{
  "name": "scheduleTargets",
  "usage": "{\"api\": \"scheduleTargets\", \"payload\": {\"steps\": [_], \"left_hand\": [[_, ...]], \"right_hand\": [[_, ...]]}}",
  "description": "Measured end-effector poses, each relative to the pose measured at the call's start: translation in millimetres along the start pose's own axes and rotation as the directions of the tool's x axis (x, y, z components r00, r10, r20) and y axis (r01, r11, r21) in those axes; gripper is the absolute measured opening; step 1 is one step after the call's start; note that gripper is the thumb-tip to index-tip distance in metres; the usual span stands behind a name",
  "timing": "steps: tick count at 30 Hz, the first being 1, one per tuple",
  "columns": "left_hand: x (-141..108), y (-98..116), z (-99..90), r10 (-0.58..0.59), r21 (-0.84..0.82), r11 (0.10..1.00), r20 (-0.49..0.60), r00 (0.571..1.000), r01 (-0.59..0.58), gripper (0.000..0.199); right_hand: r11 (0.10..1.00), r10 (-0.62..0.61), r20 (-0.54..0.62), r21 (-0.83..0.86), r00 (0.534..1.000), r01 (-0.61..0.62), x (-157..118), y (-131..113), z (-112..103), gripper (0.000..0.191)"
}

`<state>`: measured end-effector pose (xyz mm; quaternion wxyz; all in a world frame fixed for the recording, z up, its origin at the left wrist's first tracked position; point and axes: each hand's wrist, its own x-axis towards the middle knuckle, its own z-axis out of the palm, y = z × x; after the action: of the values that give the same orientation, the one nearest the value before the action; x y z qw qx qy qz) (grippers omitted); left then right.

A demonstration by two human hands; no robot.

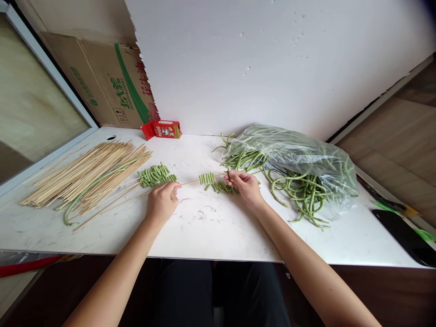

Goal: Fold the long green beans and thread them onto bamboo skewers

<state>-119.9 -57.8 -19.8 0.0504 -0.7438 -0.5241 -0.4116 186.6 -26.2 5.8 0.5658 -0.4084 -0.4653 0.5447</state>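
Observation:
My left hand point(163, 198) is closed around a thin wooden skewer point(189, 182) that points right. Several short green bean pieces point(207, 178) are threaded side by side on it. At the skewer's right tip, the fingers of my right hand point(245, 185) pinch a small green bean piece point(228, 171). Loose cut pieces point(222, 187) lie on the white table point(211, 231) just behind and left of my right hand. Beside my left hand rest filled skewers point(156, 175), packed with bean pieces.
A pile of bare skewers point(91, 172) with a long bean across it covers the left side. Long green beans point(308, 195) spill from a clear plastic bag point(293, 145) at the right. A red box point(167, 129) stands at the back; a black phone point(405, 234) lies far right.

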Motion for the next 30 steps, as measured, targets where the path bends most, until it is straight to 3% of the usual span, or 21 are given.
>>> {"api": "scheduleTargets", "payload": {"steps": [19,30], "left_hand": [[1.3,1.2,-1.5,0.032,-0.045,0.998,-0.014,0.999,-0.032,0.037],[0.7,0.6,-0.9,-0.007,-0.019,1.000,0.007,1.000,0.007,0.037]], "right_hand": [[0.996,-0.043,-0.020,-0.081,0.999,0.041,-2.5,-3.1,1.0,0.037],[0.997,-0.019,0.010,-0.080,1.000,0.019,-3.1,-2.9,0.5,0.037]]}}
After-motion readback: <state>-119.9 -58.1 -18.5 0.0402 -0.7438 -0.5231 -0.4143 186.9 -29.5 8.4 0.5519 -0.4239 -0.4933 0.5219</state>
